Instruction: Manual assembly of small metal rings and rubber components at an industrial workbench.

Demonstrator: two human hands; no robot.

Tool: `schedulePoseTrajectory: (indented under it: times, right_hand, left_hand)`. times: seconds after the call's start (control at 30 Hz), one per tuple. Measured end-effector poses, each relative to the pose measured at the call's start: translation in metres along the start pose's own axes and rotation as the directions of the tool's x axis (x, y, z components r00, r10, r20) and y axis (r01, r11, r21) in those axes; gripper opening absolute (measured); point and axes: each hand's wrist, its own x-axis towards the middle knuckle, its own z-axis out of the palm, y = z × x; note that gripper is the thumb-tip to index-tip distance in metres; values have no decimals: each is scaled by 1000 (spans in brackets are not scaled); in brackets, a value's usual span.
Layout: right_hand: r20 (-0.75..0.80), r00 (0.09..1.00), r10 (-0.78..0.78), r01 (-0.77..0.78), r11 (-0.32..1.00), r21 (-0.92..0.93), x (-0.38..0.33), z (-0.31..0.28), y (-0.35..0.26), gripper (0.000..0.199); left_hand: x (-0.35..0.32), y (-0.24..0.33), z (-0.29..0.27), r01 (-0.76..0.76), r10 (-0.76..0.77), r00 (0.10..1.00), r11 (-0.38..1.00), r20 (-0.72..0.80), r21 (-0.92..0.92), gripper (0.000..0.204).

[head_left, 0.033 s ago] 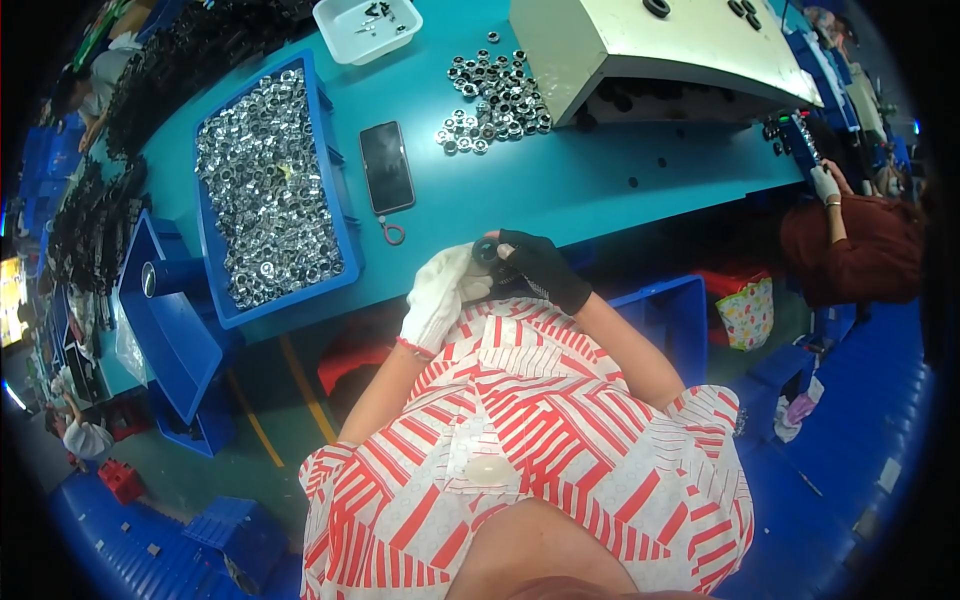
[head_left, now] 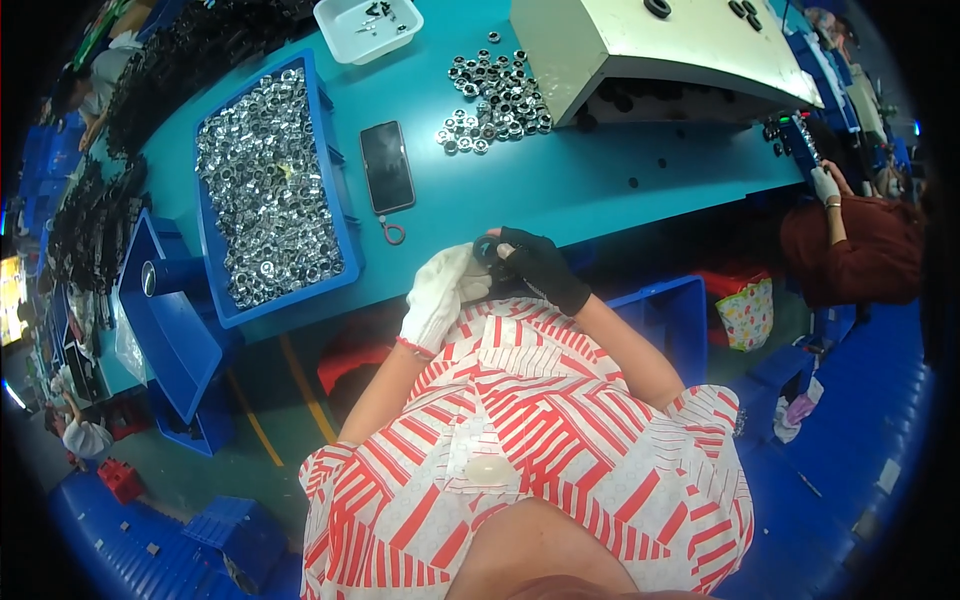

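In front of my chest, at the near edge of the table, both hands meet around a small round black part (head_left: 484, 248) with a ring-like end. My left hand (head_left: 443, 288), in a white glove, is closed on its lower left side. From the right, my right hand (head_left: 545, 268), in a black glove with bare fingertips, pinches its upper side. The fingers cover most of the part, so its full shape cannot be made out. Beyond my hands lies a dark phone (head_left: 387, 167) with a red ring strap (head_left: 392, 233).
A blue crate (head_left: 345, 240) full of shiny metal parts stands left. Loose metal-and-black rings (head_left: 497, 95) lie beside a cream metal housing (head_left: 570, 50). A white tray (head_left: 345, 45) sits at the back. An emptier blue bin (head_left: 180, 345) tilts at lower left. Another person (head_left: 850, 240) works at far right.
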Motion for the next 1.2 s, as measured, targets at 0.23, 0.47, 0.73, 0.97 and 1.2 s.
schedulePoseTrajectory:
  times: [0.23,0.47,0.73,0.97,1.2]
  right_hand:
    - [226,751,-621,572,440,-692,0,5,8,37]
    - [40,914,-405,351,734,-582,1,5,7,49]
    - [140,927,-347,359,721,-593,17,-1,13,50]
    - [-85,797,-598,282,493,-823,110,-60,22,29]
    - [-94,781,-617,16,170,-985,195,-82,7,25]
  left_hand:
    - [-3,9,4,20,8,991,979,137,-202,42]
    - [1,7,1,48,-19,988,981,154,-186,42]
    - [6,1,-12,8,11,996,978,93,-210,39]
    - [5,-1,-29,77,-67,995,987,72,-145,40]
    - [-5,-2,-46,58,-59,998,969,2,-240,37]
